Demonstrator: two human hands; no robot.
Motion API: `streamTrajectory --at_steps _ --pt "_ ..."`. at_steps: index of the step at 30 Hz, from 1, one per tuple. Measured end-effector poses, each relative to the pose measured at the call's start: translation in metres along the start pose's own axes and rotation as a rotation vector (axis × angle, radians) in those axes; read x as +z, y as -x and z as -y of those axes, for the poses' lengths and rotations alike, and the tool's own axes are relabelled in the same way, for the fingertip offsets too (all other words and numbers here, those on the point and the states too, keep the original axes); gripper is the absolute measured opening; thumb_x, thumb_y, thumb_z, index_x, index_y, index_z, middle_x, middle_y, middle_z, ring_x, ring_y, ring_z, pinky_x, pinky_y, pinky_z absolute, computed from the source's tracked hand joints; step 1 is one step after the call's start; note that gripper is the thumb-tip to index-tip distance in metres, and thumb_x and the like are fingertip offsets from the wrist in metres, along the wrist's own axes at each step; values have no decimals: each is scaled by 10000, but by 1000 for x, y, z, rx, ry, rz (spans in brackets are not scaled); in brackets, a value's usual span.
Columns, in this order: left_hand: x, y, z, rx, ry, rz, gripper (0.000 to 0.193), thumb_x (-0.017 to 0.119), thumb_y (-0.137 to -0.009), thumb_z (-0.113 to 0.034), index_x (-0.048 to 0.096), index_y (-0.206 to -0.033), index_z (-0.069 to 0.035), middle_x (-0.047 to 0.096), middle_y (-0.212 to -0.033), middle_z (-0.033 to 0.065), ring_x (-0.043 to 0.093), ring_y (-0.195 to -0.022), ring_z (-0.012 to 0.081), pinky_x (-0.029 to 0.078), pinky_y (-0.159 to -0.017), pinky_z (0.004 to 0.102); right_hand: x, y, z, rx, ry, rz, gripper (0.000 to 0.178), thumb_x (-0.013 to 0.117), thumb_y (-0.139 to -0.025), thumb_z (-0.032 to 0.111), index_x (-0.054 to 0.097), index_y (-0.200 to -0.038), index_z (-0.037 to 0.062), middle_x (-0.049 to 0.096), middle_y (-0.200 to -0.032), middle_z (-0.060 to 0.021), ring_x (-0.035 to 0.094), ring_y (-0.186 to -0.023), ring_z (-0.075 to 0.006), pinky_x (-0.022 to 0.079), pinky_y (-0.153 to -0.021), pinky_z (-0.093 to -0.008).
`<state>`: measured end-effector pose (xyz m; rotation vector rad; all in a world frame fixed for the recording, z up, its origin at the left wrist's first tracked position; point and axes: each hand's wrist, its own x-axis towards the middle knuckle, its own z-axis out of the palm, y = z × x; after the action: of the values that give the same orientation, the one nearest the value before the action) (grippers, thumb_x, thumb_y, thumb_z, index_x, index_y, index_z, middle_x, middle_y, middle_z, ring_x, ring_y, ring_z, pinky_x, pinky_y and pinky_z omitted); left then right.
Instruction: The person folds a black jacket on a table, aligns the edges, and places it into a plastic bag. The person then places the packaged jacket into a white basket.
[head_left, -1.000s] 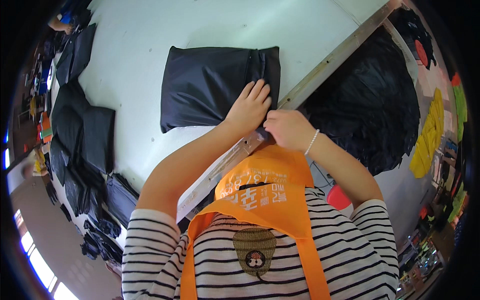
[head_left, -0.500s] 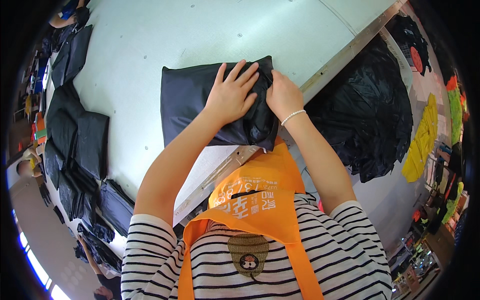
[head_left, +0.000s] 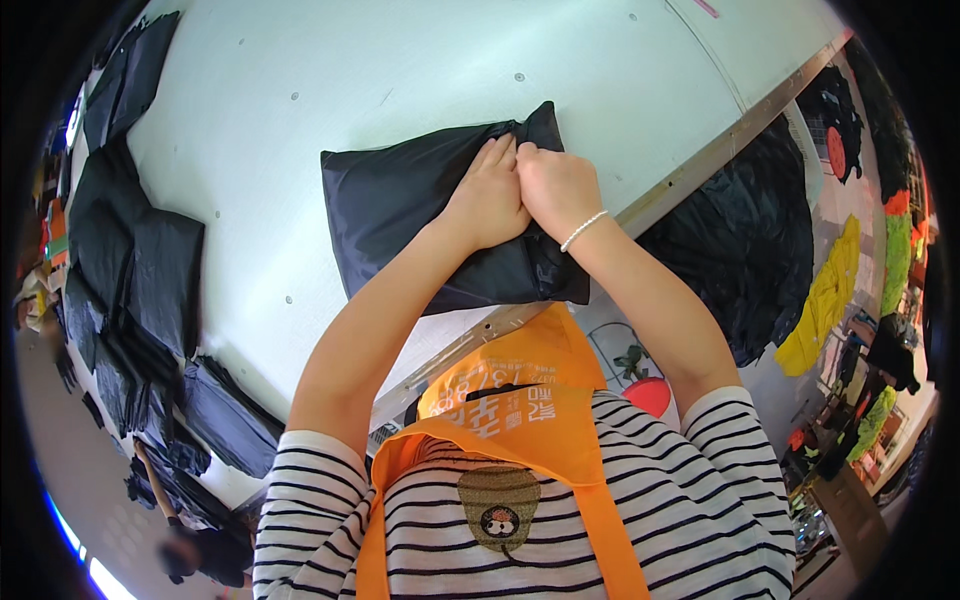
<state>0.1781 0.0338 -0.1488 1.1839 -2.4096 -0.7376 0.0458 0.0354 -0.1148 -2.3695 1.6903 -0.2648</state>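
At the centre of the frame, a black bag [head_left: 395,195] is laid on the pale worktop [head_left: 265,245], its lower right corner reaching past the metal edge strip [head_left: 690,175]. Its sheen is broken by creases, and a narrow end section is set off by a seam or fold near the upper right corner.

The left hand [head_left: 485,205] is spread flat on the bag, fingers held straight and close together, pointed toward that fold. Just beside it, touching, the right hand [head_left: 560,190] is curled inward over the same part; its fingertips are hidden, so it cannot be told whether fabric is pinched. A pale beaded bracelet [head_left: 583,231] is worn on the right wrist.

Along the left of the frame, more folded black pieces [head_left: 165,275] are heaped along the far side of the worktop. At right of centre, a large dark pile [head_left: 745,250] is seen beyond the metal strip, with yellow fabric [head_left: 822,300] spread near it. Below the right forearm, a red round object [head_left: 648,396] and a small green plant [head_left: 631,362] are partly seen. An orange apron [head_left: 540,350] is worn over a striped top [head_left: 690,500].
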Motion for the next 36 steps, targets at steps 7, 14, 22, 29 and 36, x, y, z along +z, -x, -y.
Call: streamTrajectory --at_steps 7,14,22,29,36 --pt "-52 50 -38 -76 116 -79 677 730 -701 -287 515 -1244 56 492 -1315 228 424 -1271 366 302 -1070 501 11 -13 6 77 -46 129 82 577 -798 113 559 -772 38 647 -694 -155 653 -689 -324 513 -575 -412" --pt "-5 41 -51 -303 -375 -11 864 552 -815 -558 355 -1354 87 319 -1423 296 275 -1351 400 201 -1073 585 16 -9 -1 127 -309 -53 246 552 -878 186 627 -1095 99 666 -839 -140 634 -751 -347 513 -671 -418" --pt "21 37 -47 -367 -531 -32 803 534 -836 -496 322 -1399 36 235 -1481 251 207 -1382 385 229 -1040 622 -6 11 -2 -46 -234 -140 114 515 -886 154 589 -879 67 633 -730 -115 618 -669 -324 497 -588 -412" --pt "-21 53 -17 -244 132 -48 724 631 -784 -326 381 -1348 54 323 -1418 295 229 -1366 433 207 -1110 523 5 5 18 -190 -66 27 121 573 -870 157 606 -878 41 632 -695 -132 618 -608 -325 487 -518 -406" --pt "-65 90 30 -385 -397 -182 733 657 -746 -538 444 -1383 -246 387 -1441 129 370 -1313 351 290 -1054 521 -2 1 44 -191 -26 -11 185 538 -894 178 546 -756 54 617 -627 -124 620 -569 -317 480 -490 -413"
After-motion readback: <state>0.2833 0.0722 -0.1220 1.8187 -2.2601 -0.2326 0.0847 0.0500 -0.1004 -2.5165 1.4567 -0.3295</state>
